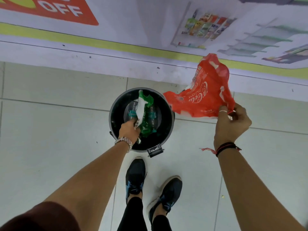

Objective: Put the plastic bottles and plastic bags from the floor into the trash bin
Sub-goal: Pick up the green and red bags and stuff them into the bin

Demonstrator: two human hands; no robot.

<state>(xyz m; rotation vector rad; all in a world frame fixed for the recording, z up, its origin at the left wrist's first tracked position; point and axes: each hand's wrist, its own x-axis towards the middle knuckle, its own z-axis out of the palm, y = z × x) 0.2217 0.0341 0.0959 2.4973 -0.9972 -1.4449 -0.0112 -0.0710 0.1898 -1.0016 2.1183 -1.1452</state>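
Note:
A round black trash bin [115, 104] stands on the tiled floor just ahead of my feet. Inside it lie clear plastic bottles [152, 116] with teal labels. My left hand [129, 130] reaches over the bin's near rim and is shut on a green and white plastic bag [143, 104] that hangs inside the bin. To the right of the bin, my right hand [231, 124] is raised and pinches the edge of a red plastic bag [205, 94] with white lettering, which spreads in the air up and left of the hand.
A printed wall banner [150, 30] with a yellow-green stripe runs along the far side of the floor. The bin's foot pedal [155, 151] points toward my dark shoes [135, 177]. Pale floor tiles [58, 130] stretch left and right of the bin.

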